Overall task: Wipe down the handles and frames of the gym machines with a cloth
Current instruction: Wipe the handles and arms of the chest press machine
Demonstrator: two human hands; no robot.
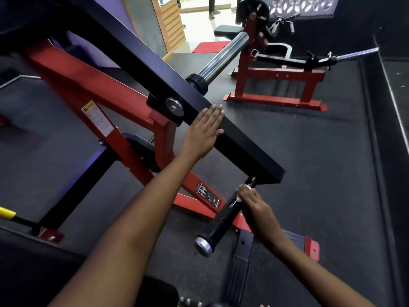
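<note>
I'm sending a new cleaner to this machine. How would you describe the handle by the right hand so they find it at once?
Start at the long black arm of the red-framed machine. Follow it down to its squared end, where a black handle sticks out beside the right hand. Unlike the bare chrome bar higher up, it is black-gripped with a silver end cap.

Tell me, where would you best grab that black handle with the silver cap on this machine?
Grip the handle round its textured black middle, between the silver end cap and the black arm. Come from the right, where the right hand already touches its upper end; the bar is a free-standing cylinder, open all round.
</note>
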